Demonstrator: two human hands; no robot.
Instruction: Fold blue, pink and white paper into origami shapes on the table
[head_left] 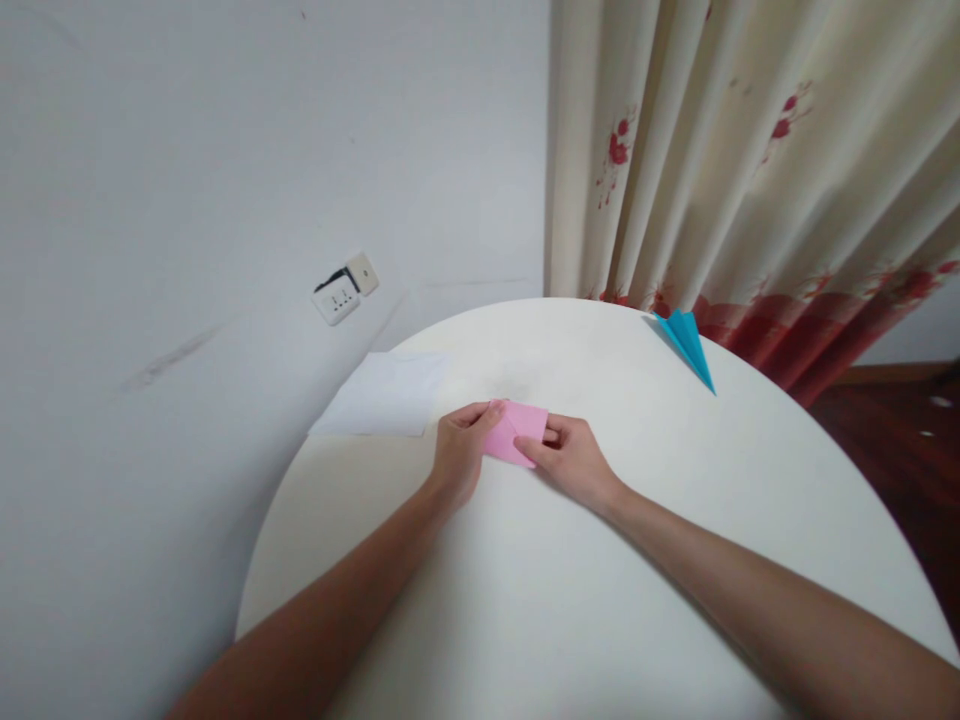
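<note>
Head view: our left hand (459, 450) and right hand (571, 460) pinch the folded pink paper (516, 432) on the white table (600, 600).

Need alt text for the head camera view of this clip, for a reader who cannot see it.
Two bare hands, the left hand and the right hand, pinch a folded pink paper on a round white table. A blue paper plane lies near the table's far edge by a flowered curtain, and white paper sheets overhang the left edge beside a white wall.
</note>
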